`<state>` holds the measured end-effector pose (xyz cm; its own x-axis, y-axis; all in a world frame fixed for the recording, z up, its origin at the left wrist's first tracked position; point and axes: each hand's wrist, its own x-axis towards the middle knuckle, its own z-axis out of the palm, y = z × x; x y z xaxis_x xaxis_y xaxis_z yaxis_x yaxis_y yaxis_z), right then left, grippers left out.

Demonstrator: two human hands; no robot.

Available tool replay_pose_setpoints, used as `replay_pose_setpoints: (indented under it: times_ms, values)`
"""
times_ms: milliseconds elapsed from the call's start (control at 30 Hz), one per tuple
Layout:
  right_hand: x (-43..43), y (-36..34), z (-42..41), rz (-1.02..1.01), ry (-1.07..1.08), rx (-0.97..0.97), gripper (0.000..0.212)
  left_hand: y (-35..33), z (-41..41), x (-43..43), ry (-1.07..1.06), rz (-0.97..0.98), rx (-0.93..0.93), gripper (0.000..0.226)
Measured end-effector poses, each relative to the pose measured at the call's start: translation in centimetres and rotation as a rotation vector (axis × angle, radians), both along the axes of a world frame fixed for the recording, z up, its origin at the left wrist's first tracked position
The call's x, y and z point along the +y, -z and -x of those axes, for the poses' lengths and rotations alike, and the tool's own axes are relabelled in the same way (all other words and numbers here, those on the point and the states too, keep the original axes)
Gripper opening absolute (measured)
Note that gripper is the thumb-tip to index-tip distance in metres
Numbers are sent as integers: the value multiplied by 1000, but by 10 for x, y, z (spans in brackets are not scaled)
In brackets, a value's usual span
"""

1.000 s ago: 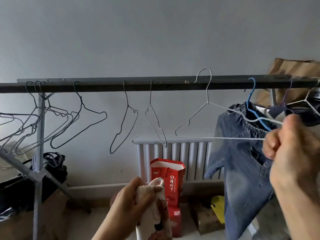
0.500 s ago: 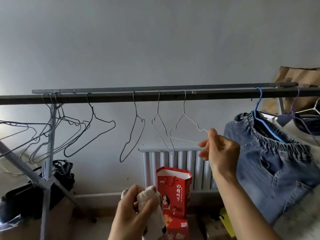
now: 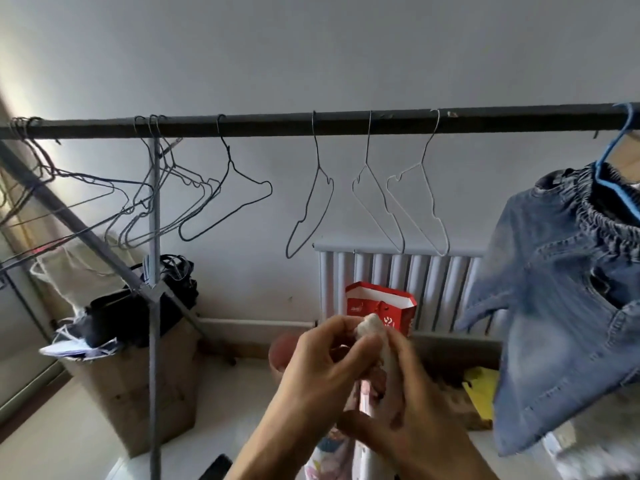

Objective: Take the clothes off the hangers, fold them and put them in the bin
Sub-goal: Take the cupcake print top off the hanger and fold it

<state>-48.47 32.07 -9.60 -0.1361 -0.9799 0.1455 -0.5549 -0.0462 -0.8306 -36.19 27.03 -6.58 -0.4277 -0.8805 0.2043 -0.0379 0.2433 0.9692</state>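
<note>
White cloth with a pink print, a small garment, is bunched between both hands low in the middle of the view, off any hanger and well below the rail. The left hand has its fingers curled round the gathered top edge. The right hand is blurred, but its fingers seem closed on the cloth just beside and below. Held in a wad with nothing flat under it, the piece may fold crooked, or slip to the floor if one hand lets go to smooth it. No bin is clearly in view, so I cannot judge the carry. A denim garment hangs on a blue hanger near the right arm, where a swinging elbow could drag it off. Bare wire hangers dangle above the hands and could catch cloth lifted to shake it out.
</note>
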Motion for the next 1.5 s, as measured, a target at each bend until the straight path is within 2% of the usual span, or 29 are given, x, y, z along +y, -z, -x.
replay_pose_setpoints:
  times_ms: [33,100,133,167,233,333,400,433,533,567,667,767,800,867,933,1033,1100,1167,1233,1333,1500]
  values:
    - [-2,4,-6,81,44,-12,64,-1,2,2,20,36,-36,20]
    - [-7,7,-3,221,118,-298,24,0,2,2,8,206,-205,21]
    - [-8,8,3,255,144,-412,12,-1,2,0,-16,314,-325,22]
    - [-9,8,7,272,145,-448,12,-2,0,-3,-42,400,-400,24]
    - [-10,2,17,262,154,-508,11,3,-5,-14,-48,450,-401,41]
    - [-13,-7,29,226,160,-604,12,23,-15,-34,58,343,-412,82]
    - [-13,-16,40,245,118,-713,13,39,-18,-47,131,222,-418,89]
    - [-13,-20,44,258,86,-778,15,44,-19,-52,158,140,-360,94]
    - [-11,-28,52,276,5,-935,21,55,-18,-65,245,-105,-139,131]
    - [-12,-29,55,275,-19,-963,23,56,-15,-67,308,-169,-73,135]
    - [-11,-34,57,237,-77,-1010,20,57,2,-70,495,-293,88,116]
    - [-13,-35,62,201,-68,-1093,21,56,11,-71,560,-288,206,59]
    - [-15,-34,67,183,-37,-1116,23,53,10,-71,511,-311,214,49]
    - [-21,-31,79,148,76,-1085,23,45,5,-74,337,-351,185,38]
    - [-27,-24,89,142,198,-965,22,38,1,-77,165,-321,143,25]
    - [-26,-14,91,157,205,-780,6,28,0,-71,15,-227,102,28]
    - [-23,-5,86,191,189,-536,15,26,-1,-66,-51,-172,75,25]
    - [-24,2,79,281,300,-354,27,24,-5,-63,-125,-94,9,24]
    - [-25,7,70,349,423,-324,33,23,-7,-60,-217,-3,-86,30]
    - [-24,9,56,364,494,-307,33,28,-7,-52,-348,77,-169,33]
    - [-19,5,28,375,563,-161,37,39,2,-37,-474,0,-111,37]
